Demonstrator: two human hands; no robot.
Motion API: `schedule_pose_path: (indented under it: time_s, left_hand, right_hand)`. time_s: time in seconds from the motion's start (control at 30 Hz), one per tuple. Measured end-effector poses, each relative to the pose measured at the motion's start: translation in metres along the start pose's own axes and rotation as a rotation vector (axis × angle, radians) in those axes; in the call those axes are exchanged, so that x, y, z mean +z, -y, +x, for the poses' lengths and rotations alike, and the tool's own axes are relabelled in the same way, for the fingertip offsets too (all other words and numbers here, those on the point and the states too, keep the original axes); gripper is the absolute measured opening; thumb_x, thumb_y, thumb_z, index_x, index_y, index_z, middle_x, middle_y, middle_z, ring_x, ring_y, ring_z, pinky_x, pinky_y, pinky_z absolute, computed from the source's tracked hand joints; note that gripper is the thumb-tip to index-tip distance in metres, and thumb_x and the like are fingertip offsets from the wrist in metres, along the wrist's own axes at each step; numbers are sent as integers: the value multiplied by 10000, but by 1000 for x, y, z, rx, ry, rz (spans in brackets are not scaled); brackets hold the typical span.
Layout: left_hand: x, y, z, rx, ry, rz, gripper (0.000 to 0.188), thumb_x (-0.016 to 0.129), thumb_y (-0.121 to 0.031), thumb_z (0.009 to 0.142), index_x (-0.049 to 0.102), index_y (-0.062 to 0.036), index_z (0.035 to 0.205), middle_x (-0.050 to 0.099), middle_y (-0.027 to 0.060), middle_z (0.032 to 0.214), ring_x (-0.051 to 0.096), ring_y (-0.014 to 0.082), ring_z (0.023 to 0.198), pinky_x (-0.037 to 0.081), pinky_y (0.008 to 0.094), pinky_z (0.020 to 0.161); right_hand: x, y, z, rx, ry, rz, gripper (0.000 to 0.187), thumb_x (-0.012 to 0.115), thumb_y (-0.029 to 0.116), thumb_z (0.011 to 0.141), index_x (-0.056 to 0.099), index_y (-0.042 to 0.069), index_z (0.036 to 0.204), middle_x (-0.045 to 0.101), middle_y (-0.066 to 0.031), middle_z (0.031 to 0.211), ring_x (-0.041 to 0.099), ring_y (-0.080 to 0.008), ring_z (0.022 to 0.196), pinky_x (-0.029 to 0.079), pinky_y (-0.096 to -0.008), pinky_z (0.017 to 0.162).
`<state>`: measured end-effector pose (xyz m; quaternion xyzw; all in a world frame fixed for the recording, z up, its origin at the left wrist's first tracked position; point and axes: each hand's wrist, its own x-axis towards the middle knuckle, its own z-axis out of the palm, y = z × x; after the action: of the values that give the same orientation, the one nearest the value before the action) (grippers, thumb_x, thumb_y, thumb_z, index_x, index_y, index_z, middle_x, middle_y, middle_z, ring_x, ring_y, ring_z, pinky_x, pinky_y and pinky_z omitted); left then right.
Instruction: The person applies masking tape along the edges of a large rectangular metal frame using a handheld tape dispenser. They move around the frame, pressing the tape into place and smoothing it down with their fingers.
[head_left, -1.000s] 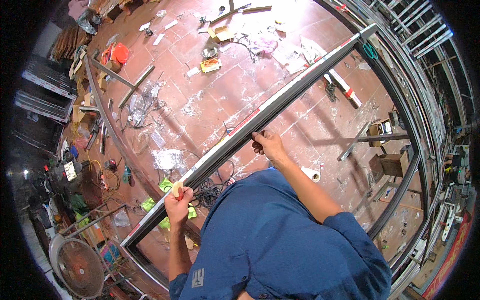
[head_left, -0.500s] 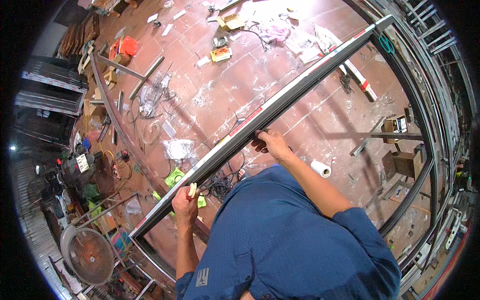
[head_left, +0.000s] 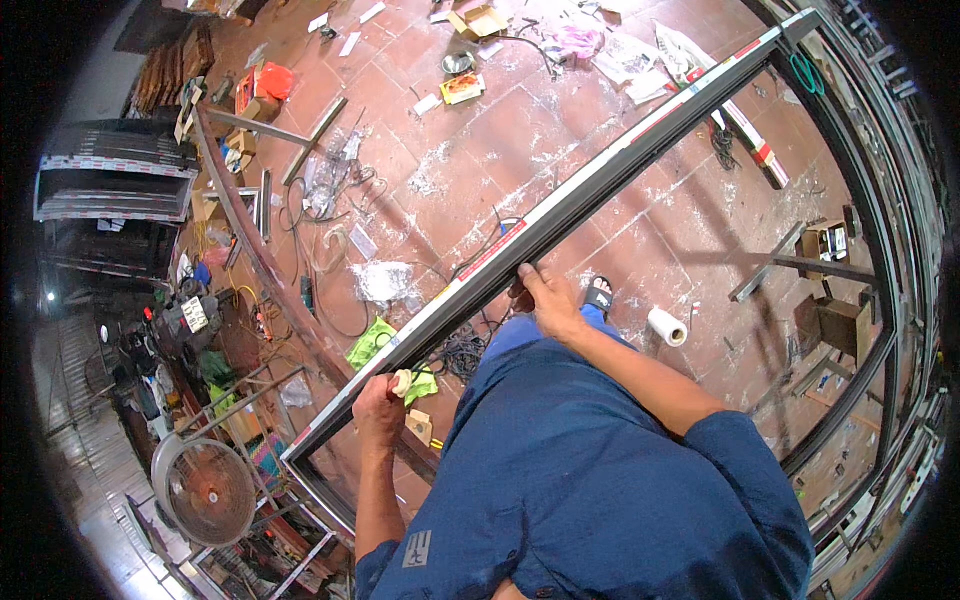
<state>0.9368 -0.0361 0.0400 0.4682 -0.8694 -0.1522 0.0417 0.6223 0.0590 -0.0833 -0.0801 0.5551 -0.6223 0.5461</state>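
Note:
A large dark metal frame (head_left: 640,160), pale and red-marked along its outer face, slants across in front of my body from lower left to upper right. My left hand (head_left: 378,412) is closed at the near left part of its long bar. From its thumb side sticks out a small cream-coloured piece (head_left: 402,383), whose kind I cannot make out. My right hand (head_left: 552,302) grips the inner edge of the bar near its middle, thumb on the edge and fingers curled underneath, partly hidden.
On the tiled floor lie a white roll (head_left: 667,327), bright green cloth (head_left: 372,345), crumpled clear plastic (head_left: 385,282) and dark cables (head_left: 462,352). A round fan (head_left: 205,492) stands lower left, near a motorbike (head_left: 185,325). Open cardboard boxes (head_left: 842,328) sit at right.
The view has shifted, and most floor things appear farther right. A sandalled foot has come into sight beside my right hand. Both hands stay at about the same places along the bar.

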Motion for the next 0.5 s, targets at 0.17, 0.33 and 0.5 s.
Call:
schedule_pose_path:
  time_s: [0.17, 0.33, 0.5]
  left_hand:
    - [5, 29, 7, 190, 41, -10, 160, 707, -157, 914, 658, -36, 821, 644, 191, 753, 660, 397, 706, 500, 469, 629]
    - [-39, 1, 50, -217, 440, -325, 284, 837, -270, 855, 780, -39, 1009, 703, 88, 730, 664, 153, 671, 513, 324, 631]
    - [-64, -28, 113, 52, 472, -1146, 240, 772, -146, 934, 672, -1, 1098, 639, 26, 788, 591, 116, 657, 493, 275, 589]
  right_hand:
    - [6, 0, 0, -127, -191, -99, 477, 490, 411, 1084, 663, -24, 990, 688, -91, 779, 639, -183, 642, 513, -343, 611]
    - [24, 9, -1, -173, -450, -244, 461, 497, 366, 1044, 674, -28, 885, 642, -117, 656, 633, -225, 606, 496, -390, 608]
    - [28, -4, 7, -215, -519, -256, 436, 514, 358, 1021, 675, -33, 918, 636, -156, 679, 634, -272, 618, 478, -430, 614]
